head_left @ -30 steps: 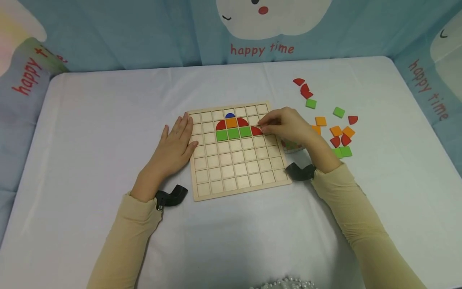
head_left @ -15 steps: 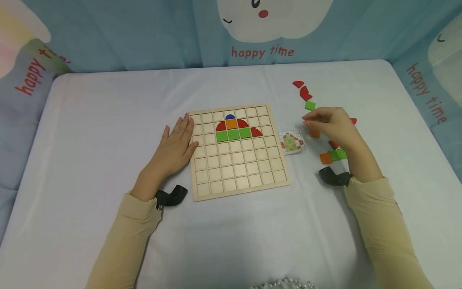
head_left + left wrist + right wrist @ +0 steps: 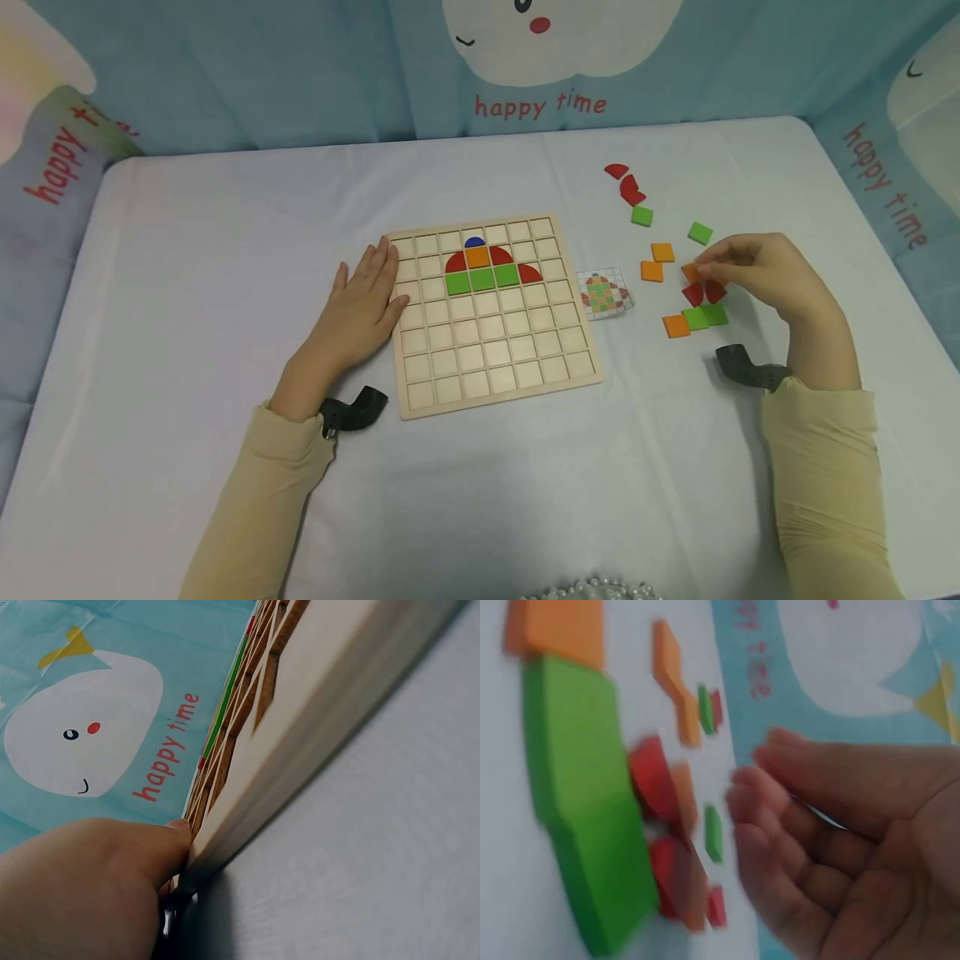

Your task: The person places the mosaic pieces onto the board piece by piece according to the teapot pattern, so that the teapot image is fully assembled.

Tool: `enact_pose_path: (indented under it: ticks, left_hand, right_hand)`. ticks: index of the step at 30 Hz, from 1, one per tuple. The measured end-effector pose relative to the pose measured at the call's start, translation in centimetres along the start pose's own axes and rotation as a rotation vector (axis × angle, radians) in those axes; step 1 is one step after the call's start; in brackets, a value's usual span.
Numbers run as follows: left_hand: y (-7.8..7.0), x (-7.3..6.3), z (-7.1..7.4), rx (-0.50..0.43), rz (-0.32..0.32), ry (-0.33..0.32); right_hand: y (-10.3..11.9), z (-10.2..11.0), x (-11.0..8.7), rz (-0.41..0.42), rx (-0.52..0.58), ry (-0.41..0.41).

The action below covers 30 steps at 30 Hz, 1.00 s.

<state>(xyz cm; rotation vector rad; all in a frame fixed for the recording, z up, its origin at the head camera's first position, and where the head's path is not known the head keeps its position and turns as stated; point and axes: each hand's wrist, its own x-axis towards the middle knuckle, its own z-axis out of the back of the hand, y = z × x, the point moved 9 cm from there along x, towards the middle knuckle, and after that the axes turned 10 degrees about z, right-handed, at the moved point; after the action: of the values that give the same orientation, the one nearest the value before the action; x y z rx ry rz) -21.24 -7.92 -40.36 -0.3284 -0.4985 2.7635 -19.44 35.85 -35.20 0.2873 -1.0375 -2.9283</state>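
Observation:
A wooden grid board [image 3: 495,354] lies on the white table. In its upper rows sit a blue half-round tile [image 3: 474,242], an orange square, several green squares and red quarter-round tiles, one red tile [image 3: 529,273] furthest right. My left hand [image 3: 356,308] rests along the board's left edge with straight fingers; the left wrist view shows the thumb [image 3: 161,844] at the rim. My right hand [image 3: 765,271] hovers over the loose tiles, fingertips near an orange square [image 3: 690,272]. In the right wrist view its fingers are loosely bent, with no tile visible between them and the thumb.
A small printed pattern card [image 3: 604,293] lies beside the board's right edge. Loose green squares [image 3: 696,317], orange squares [image 3: 662,252] and red quarter-rounds [image 3: 692,294] are scattered right of it. More red tiles [image 3: 628,185] lie farther back. A printed curtain [image 3: 300,75] stands behind the table.
My right hand has left the red quarter-round tile on the board and moved right, over the loose tiles, uncovering the pattern card. My left hand has stayed at the board's edge.

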Motion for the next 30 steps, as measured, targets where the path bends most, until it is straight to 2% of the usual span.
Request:
enact_pose_path:
  ticks: [3,7,18,30]
  left_hand:
    - [0.0,-0.1,0.0,0.001,0.005,0.003]
    - [0.0,-0.1,0.0,0.000,0.005,0.002]
    - [-0.1,0.0,0.1,-0.004,0.005,0.003]
    - [-0.2,0.0,0.2,-0.010,0.001,0.004]
  right_hand:
    - [-0.8,0.2,-0.3,-0.017,-0.055,0.088]
    - [-1.9,0.6,-0.6,-0.048,-0.094,0.146]
    - [-2.6,0.2,-0.5,-0.047,-0.115,0.168]
    - [-2.1,-0.9,0.4,-0.028,-0.151,0.128]
